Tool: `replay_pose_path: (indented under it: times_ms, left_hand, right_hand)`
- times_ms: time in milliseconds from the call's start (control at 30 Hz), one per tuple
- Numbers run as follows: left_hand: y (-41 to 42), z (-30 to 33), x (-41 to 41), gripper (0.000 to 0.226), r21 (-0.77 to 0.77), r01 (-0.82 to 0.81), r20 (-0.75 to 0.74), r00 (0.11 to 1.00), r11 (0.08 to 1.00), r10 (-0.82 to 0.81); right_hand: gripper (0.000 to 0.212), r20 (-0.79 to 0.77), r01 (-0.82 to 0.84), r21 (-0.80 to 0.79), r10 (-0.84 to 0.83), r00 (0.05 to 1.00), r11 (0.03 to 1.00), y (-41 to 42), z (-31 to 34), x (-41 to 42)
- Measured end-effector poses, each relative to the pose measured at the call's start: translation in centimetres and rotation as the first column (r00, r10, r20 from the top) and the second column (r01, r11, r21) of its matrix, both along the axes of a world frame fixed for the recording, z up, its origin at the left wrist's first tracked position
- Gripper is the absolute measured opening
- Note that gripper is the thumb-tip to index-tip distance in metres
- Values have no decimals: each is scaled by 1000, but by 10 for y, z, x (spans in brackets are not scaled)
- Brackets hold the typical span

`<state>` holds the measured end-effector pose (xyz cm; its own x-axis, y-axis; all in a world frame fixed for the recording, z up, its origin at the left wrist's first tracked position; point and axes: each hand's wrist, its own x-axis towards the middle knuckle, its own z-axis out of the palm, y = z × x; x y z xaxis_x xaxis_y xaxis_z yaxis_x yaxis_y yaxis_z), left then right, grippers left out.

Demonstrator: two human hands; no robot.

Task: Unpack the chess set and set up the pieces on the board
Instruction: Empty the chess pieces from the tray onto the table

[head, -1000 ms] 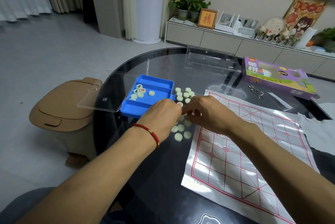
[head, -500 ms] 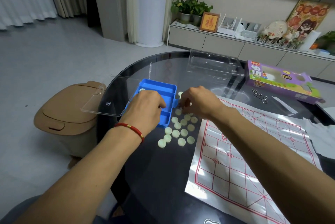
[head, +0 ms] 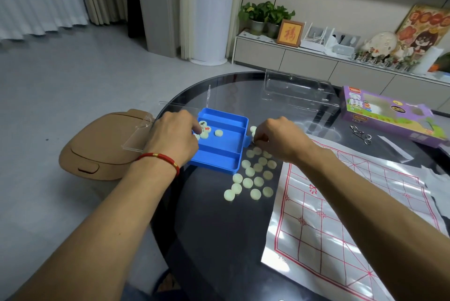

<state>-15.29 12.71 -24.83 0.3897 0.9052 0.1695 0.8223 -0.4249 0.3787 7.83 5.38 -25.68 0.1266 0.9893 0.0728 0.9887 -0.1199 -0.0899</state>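
Pale round chess pieces [head: 253, 174] beside blue tray [head: 220, 144]

Scattered pieces [head: 254, 178] between tray [head: 219, 152] and board [head: 341, 215]

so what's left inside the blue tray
A few pale round pieces lie in the far compartment of the blue tray; the two nearer compartments look bare. The left hand covers that compartment's left end, so the count is unclear.
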Motion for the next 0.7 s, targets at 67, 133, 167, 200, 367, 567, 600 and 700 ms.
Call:
replay_pose_path:
  times_ms: [67, 133, 167, 200, 367, 567, 600, 700]
  left_hand:
    - [4, -1, -4, 29, -18, -12, -24, 1000, 1000, 12]
    - [5, -2, -6, 32, -29, -3, -69, 998, 1000, 1]
    - [5, -3, -6, 33, -27, 4, -97, 995, 1000, -7]
    - [4, -3, -5, 34, -24, 9, -123, 992, 1000, -12]
    - [5, -4, -2, 39, -48, 7, -151, 988, 999, -14]
    - [9, -6, -5, 38, -82, 26, -142, 989, 996, -38]
    - [9, -6, -5, 37, -77, 26, -149, 988, 997, -38]
    - [7, -4, -3, 34, -70, 27, -165, 985, 997, -39]
  right_hand:
    - [15, 5, 3, 112, -3, 1000, 994, 1, 1, -10]
    - [15, -42, 5, 205, 4, 999, 979, 6, 0, -26]
    - [14, -64, 7, 227, 8, 998, 974, 10, -1, -36]
    - [14, -86, 1, 226, 19, 996, 974, 16, -3, -45]
    - [24, -111, -29, 65, 37, 993, 997, 53, -15, -69]
    - [18, -120, -66, 77, 75, 990, 995, 63, -23, -74]
    - [17, -122, -71, 85, 82, 989, 994, 64, -24, -74]
    - [7, -113, -81, 90, 91, 989, 993, 66, -22, -79]
